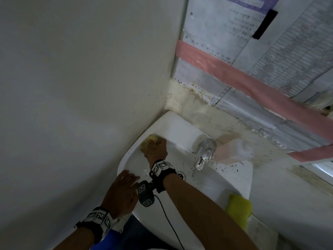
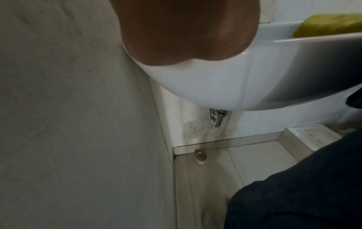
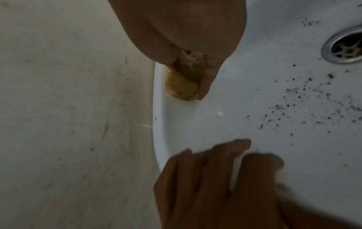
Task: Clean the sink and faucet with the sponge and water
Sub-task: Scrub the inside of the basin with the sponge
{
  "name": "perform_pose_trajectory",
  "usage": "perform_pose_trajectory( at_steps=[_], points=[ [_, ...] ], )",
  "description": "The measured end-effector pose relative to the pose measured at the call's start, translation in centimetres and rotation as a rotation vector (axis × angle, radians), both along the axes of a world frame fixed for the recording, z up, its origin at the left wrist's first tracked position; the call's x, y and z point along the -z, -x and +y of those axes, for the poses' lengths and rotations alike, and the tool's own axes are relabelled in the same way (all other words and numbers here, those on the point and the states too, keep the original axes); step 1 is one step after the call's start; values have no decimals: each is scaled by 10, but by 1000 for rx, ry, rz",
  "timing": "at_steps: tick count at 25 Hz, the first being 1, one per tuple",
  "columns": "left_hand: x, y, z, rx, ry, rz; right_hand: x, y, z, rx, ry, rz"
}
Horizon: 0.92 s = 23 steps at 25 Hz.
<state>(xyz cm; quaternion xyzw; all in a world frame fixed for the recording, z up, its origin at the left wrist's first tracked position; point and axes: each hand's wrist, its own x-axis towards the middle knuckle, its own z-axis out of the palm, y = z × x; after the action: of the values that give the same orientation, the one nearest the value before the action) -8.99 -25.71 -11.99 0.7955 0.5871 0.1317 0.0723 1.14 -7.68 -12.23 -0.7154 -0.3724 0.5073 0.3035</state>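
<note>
Gripping sponge (image 1: 146,144) on sink (image 1: 234,179) rim, right hand (image 1: 156,148) fingers (image 3: 205,80) curled

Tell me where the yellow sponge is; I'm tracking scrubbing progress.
In the head view, the yellow sponge is in the right hand, pressed on the white sink's left rim beside the wall.

I see a white sink (image 1: 239,179) peppered with black specks near its silver drain (image 3: 346,46), a dull yellow sponge (image 1: 146,142) at its left rim, a lime-green cloth (image 1: 238,208) at its near right corner, pink tape (image 1: 234,74) across printed grey-white sheets (image 1: 225,24), and black-and-white checkered wristbands (image 1: 159,167).
</note>
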Motion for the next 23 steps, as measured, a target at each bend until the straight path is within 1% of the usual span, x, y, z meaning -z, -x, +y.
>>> perform_pose_trajectory(
  at_steps=[2,4,5,8,10,12,13,14,16,18,19,21,23],
  points=[
    [-1,4,2,43,77,13,11,8,-15,-68,35,-25],
    [1,7,2,77,118,-3,24,13,-25,-101,88,1],
    [1,7,2,77,106,-27,9,12,-23,-68,96,1],
    [-1,2,3,40,44,-103,-2,-3,4,52,133,-18],
    [3,4,4,42,28,-116,-7,-4,4,83,104,-45],
    [6,8,5,78,59,-123,-8,3,-16,-37,61,-85],
    [7,9,5,101,66,-122,-9,7,-27,-98,72,-71],
    [8,10,5,113,57,-127,-8,9,-31,-113,98,-53],
    [8,6,4,87,16,-152,-6,5,-17,-35,138,-50],
    [10,4,4,69,-26,-167,-8,-5,2,74,120,-50],
    [12,4,3,69,-27,-162,-12,-8,3,79,106,-56],
    [15,7,3,79,7,-133,-17,-5,-11,17,103,-62],
    [18,11,4,113,27,-83,-16,2,-35,-60,110,-18]
  ],
)
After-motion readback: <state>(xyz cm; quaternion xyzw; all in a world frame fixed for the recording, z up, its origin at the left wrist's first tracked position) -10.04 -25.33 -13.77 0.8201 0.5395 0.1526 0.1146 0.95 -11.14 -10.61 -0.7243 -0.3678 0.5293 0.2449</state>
